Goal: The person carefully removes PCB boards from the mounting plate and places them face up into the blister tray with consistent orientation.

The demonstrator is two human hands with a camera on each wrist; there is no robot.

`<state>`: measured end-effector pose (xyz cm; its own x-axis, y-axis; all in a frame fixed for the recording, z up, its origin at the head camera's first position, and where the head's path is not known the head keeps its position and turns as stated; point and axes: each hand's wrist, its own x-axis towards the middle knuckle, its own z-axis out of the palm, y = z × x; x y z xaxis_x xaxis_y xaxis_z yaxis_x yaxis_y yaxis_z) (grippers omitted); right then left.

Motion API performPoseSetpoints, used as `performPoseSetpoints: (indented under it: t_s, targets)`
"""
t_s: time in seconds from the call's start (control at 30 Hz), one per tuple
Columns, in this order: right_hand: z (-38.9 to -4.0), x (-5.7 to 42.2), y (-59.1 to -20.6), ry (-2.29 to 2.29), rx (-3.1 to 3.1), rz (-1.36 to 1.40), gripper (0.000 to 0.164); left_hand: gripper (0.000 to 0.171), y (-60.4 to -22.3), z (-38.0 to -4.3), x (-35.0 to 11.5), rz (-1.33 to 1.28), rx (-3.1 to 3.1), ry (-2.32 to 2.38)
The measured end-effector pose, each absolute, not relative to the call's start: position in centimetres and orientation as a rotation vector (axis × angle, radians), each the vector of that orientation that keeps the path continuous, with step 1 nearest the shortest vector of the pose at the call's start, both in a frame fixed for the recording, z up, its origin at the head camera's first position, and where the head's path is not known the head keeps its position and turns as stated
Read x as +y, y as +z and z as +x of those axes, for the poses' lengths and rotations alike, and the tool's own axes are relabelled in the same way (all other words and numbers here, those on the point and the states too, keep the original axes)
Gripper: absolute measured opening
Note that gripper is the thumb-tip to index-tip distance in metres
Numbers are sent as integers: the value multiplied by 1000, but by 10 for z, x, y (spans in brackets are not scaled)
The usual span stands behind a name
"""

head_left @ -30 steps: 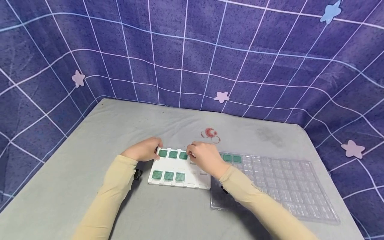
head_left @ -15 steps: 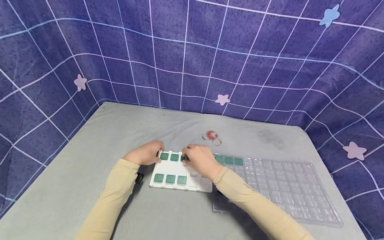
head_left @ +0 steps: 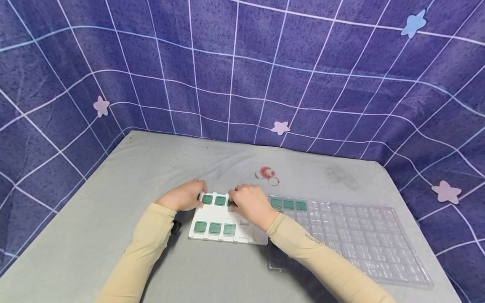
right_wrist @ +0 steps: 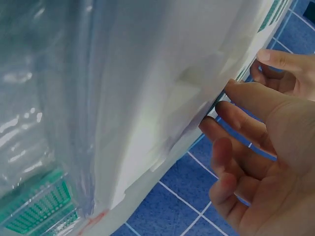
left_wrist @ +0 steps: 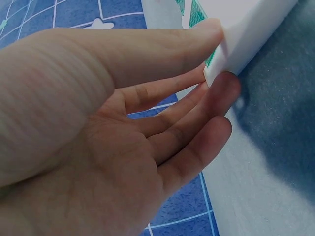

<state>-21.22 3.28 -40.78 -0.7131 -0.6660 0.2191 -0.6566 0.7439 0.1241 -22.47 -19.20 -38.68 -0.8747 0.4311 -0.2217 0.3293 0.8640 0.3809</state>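
Note:
A white slotted tray (head_left: pixel 214 213) lies on the grey cloth, with green perforated circuit boards set in its upper and lower rows. My left hand (head_left: pixel 185 195) grips its upper left corner. In the left wrist view the thumb (left_wrist: pixel 206 39) lies on the top face and fingertips touch the side. Over the upper row, my right hand (head_left: pixel 251 204) has thumb and fingers at the third green circuit board (head_left: pixel 229 203), which it mostly covers. The right wrist view shows the thumb (right_wrist: pixel 241 88) and bent fingers pinching along a thin edge; the board itself is hidden there.
To the right of the white tray lies a large clear plastic compartment tray (head_left: pixel 356 240), partly under the right forearm. Several green boards (head_left: pixel 289 205) sit in its upper left. A red printed mark (head_left: pixel 267 173) is on the cloth behind. A purple-blue curtain (head_left: pixel 212 75) surrounds the table.
My right hand has moved slightly left, from beside the third upper board to over it, covering most of it. The left hand keeps its grip on the corner. The head view has tilted slightly.

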Motion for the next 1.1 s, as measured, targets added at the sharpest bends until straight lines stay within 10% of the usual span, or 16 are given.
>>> performPoseSetpoints:
  t_s: [1.1]
  targets:
    - [-203,43,-401,48,-2689,1057,19,37,-386,-224,-193,599,2737,487]
